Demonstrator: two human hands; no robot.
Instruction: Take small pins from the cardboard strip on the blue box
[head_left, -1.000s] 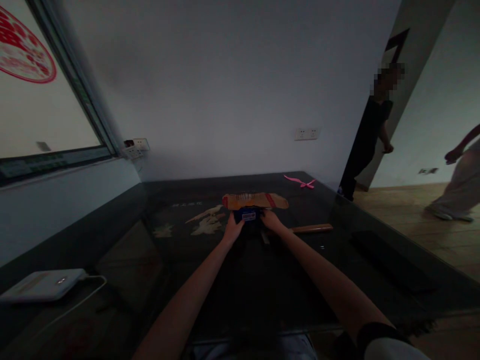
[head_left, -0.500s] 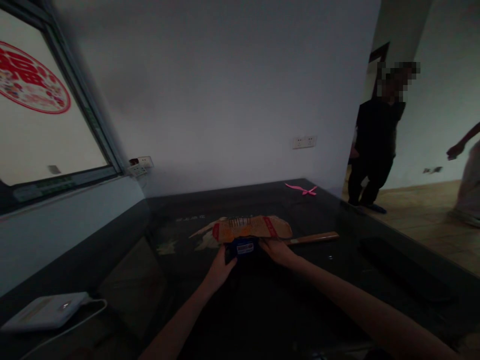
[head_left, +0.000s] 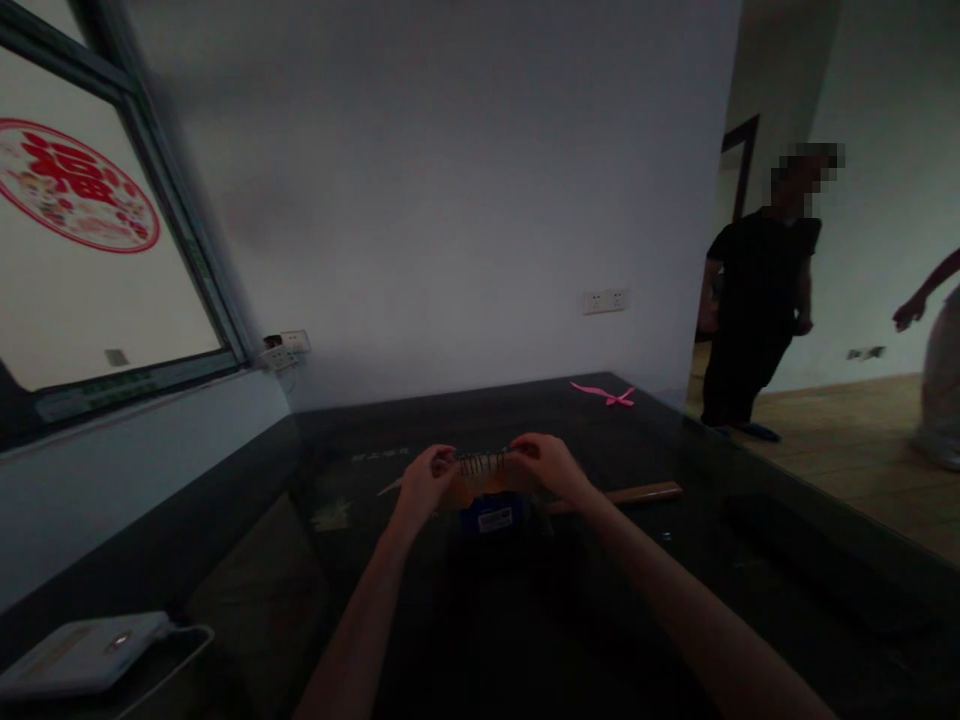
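A small comb-like piece with thin dark prongs (head_left: 484, 463) spans the gap between my two hands, over a tan, orange-marked packet (head_left: 484, 485). My left hand (head_left: 426, 480) is closed, its thumb and fingers pinching at the left end of the piece. At the opposite end, the fingers of my right hand (head_left: 551, 467) are pinched together too. Both hands cover the packet's sides. Just below sits a blue pack (head_left: 491, 515) with a pale label. A brown wooden handle (head_left: 645, 493) sticks out to the right behind my right wrist.
On the dark glossy table (head_left: 337, 600) are a white device with a cable (head_left: 90, 645), a pink ribbon (head_left: 611, 397) and a long black object (head_left: 817, 565). A person in black (head_left: 761, 300) stands at the right; another person's hand (head_left: 911, 313) shows at the edge.
Both hands have moved up from the blue pack to the ends of the pronged piece. The view has tilted slightly. The standing person's arm now hangs in front.
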